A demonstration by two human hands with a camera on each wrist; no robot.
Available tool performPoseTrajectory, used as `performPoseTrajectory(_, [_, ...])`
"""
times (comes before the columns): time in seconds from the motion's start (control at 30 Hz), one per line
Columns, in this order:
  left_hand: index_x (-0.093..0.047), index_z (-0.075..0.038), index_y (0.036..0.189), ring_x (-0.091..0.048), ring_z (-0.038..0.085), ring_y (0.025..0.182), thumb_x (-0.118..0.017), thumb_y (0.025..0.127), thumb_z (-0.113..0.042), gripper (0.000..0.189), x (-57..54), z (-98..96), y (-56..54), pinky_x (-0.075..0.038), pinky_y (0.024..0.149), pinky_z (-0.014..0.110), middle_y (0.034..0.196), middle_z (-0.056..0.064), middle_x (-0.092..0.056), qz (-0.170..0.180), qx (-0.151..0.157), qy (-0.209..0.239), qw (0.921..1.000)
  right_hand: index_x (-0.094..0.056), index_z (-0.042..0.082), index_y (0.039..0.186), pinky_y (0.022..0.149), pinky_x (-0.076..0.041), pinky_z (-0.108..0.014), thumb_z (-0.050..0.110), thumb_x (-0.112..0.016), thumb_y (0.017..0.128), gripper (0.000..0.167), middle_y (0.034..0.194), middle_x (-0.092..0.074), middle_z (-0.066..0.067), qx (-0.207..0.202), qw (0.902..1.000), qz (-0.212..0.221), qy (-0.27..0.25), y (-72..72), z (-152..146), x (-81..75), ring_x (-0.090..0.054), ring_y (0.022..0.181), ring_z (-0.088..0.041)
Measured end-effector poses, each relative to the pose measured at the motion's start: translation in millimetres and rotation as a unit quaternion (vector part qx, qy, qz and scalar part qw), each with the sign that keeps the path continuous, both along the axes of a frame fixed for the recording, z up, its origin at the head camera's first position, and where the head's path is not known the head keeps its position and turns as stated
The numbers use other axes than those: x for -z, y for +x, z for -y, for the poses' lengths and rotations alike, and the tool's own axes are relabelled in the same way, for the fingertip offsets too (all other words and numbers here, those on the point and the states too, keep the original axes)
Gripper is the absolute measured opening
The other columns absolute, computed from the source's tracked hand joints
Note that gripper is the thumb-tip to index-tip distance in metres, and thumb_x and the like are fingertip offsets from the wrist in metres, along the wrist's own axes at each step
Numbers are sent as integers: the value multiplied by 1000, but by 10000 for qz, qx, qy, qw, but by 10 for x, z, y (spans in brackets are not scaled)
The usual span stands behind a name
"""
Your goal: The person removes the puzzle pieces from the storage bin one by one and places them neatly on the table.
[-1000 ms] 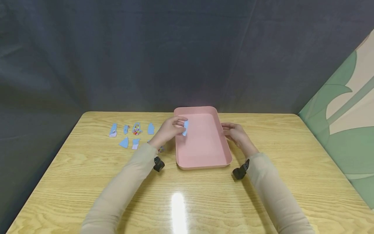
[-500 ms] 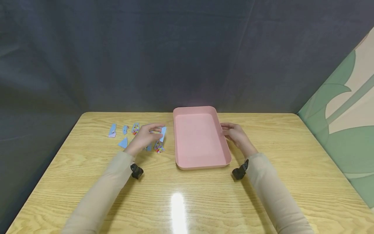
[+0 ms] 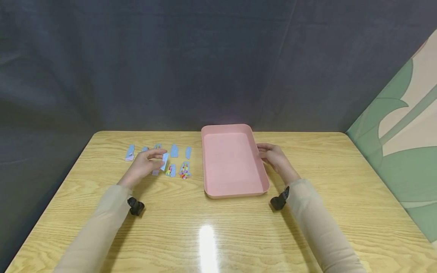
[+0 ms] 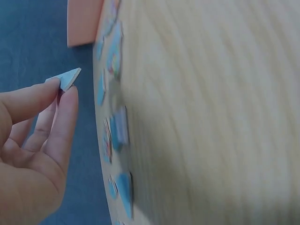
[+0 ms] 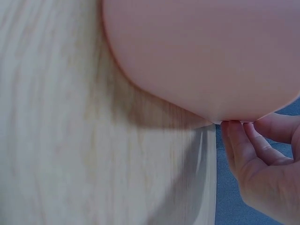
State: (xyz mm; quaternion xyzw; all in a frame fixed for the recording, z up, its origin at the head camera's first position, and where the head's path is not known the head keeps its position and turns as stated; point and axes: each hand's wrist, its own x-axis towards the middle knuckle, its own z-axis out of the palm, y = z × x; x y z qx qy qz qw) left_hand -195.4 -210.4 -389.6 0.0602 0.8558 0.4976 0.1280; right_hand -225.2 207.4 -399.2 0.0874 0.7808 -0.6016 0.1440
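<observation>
My left hand (image 3: 145, 165) is raised over the left part of the table, pinching a light blue puzzle piece (image 3: 164, 162) between thumb and fingers. In the left wrist view the piece (image 4: 68, 78) shows as a thin flat shape with a pointed corner, sticking out past the fingertips. On the right, my right hand (image 3: 275, 157) touches the outer wall of a pink tray (image 3: 264, 178) with its fingertips and thumb. The right wrist view shows those fingers (image 5: 241, 145) lightly bent, right at the tray's edge.
Several flat blue pieces lie in two rows left of the tray, among them a plain blue one (image 3: 174, 151) and one with colourful spots (image 3: 185, 170). My left hand hides part of the rows. A dark cloth (image 3: 218, 68) hangs behind the wooden table (image 3: 235, 227).
With the blue puzzle piece pinched, my left hand has moved left from over the tray to above the rows of pieces. My right hand stays at the tray's side.
</observation>
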Motion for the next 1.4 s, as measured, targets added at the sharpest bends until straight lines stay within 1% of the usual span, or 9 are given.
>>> performPoseTrajectory(0.17, [-41, -5, 143, -51, 38, 119, -53, 96, -13, 50, 26, 150, 35, -51, 95, 42, 139, 25, -41, 10, -68, -161, 9998, -33, -3, 145, 112, -40, -38, 1, -45, 97, 50, 146, -41, -23, 8, 10000, 19, -14, 5, 7, -1, -45, 133, -34])
performPoseTrajectory(0.3, [-39, -6, 144, -50, 39, 122, -51, 97, -12, 49, 29, 251, 49, -51, 97, 42, 142, 26, -38, 48, -140, -296, 9995, -31, -3, 146, 114, -38, -40, 0, -44, 97, 51, 146, -40, -24, 1, 10000, 20, -90, 14, 7, -5, -44, 133, -35])
performPoseTrajectory(0.5, [-38, -4, 145, -51, 35, 119, -50, 98, -11, 50, 1, 387, 32, -54, 91, 33, 141, 27, -40, 56, -345, -485, 9982, -32, -4, 146, 114, -38, -39, 0, -43, 97, 50, 147, -40, -24, 60, 10000, 26, -17, 12, 2, -3, -43, 134, -35])
performPoseTrajectory(0.63, [-38, -2, 145, -50, 36, 120, -50, 98, -9, 49, -8, 492, 48, -54, 90, 32, 140, 28, -40, -3, -446, -569, 9974, -31, -3, 146, 114, -38, -39, 1, -43, 97, 50, 147, -40, -24, 72, 10000, 35, -6, 2, 0, -5, -43, 134, -35])
performPoseTrajectory(0.83, [-36, 2, 144, -48, 37, 121, -50, 98, -8, 50, 3, 691, 93, -53, 78, 18, 140, 31, -40, -130, -716, -673, 9951, -30, -4, 146, 114, -37, -39, 1, -43, 97, 51, 147, -39, -25, 60, 9999, 11, -88, -4, 14, -7, -43, 134, -35])
performPoseTrajectory(0.9, [-36, 2, 144, -50, 31, 117, -50, 98, -8, 50, 0, 758, 103, -52, 74, 14, 140, 32, -41, -174, -845, -747, 9935, -30, -4, 146, 114, -37, -39, 1, -42, 97, 50, 147, -39, -25, 41, 9999, 10, -95, -4, 18, -10, -43, 134, -35])
performPoseTrajectory(1.0, [-37, 3, 143, -56, 9, 100, -50, 98, -9, 49, -6, 838, 111, -51, 72, 13, 139, 32, -43, -197, -1000, -870, 9910, -30, -4, 146, 114, -37, -39, 1, -42, 98, 50, 147, -39, -24, 36, 9999, 5, -117, -4, 24, -15, -43, 134, -34])
performPoseTrajectory(1.13, [-38, 5, 142, -47, -13, 79, -49, 98, -10, 48, -2, 906, 115, -52, 71, 14, 138, 33, -43, -97, -1059, -939, 9899, -31, -5, 146, 113, -38, -39, 1, -43, 97, 50, 147, -39, -25, 37, 9999, -31, -99, -6, 31, -20, -44, 133, -34])
performPoseTrajectory(1.4, [-39, 8, 140, -49, -12, 76, -52, 97, -10, 48, 16, 948, 94, -52, 69, 17, 139, 34, -42, 185, -875, -1083, 9901, -31, -4, 146, 112, -40, -36, 1, -43, 97, 51, 147, -39, -25, 25, 10000, -10, -84, -5, 27, -12, -45, 132, -33])
